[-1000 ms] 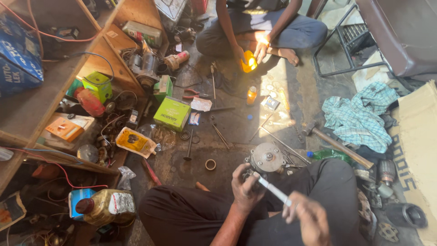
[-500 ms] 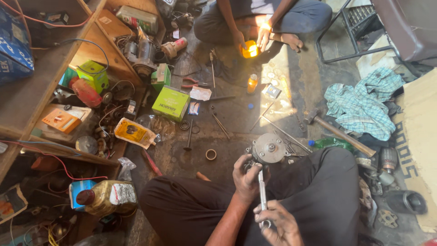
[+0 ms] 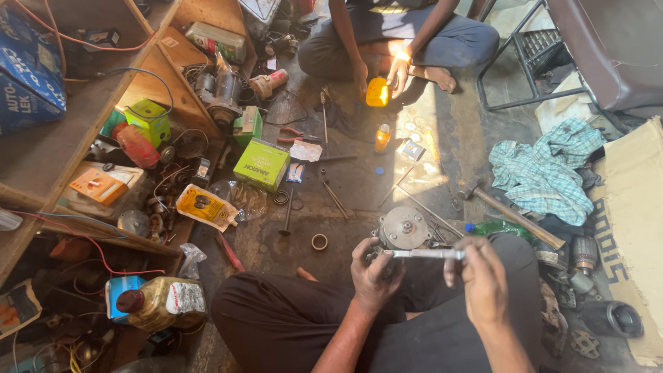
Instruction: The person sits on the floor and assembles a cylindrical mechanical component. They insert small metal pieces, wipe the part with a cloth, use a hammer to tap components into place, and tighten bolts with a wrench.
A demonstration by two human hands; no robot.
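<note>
My left hand (image 3: 371,273) and right hand (image 3: 483,280) now pinch the wrench (image 3: 425,254) level; earlier upright, beside the round motor part (image 3: 402,228).

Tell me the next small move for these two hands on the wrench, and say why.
Probably swing the wrench handle with the right hand in a short arc. The wrench lies level, its far end at the part gripped by the left hand, just below the round metal housing. The right hand holds the free end, so a turn looks ready.
</note>
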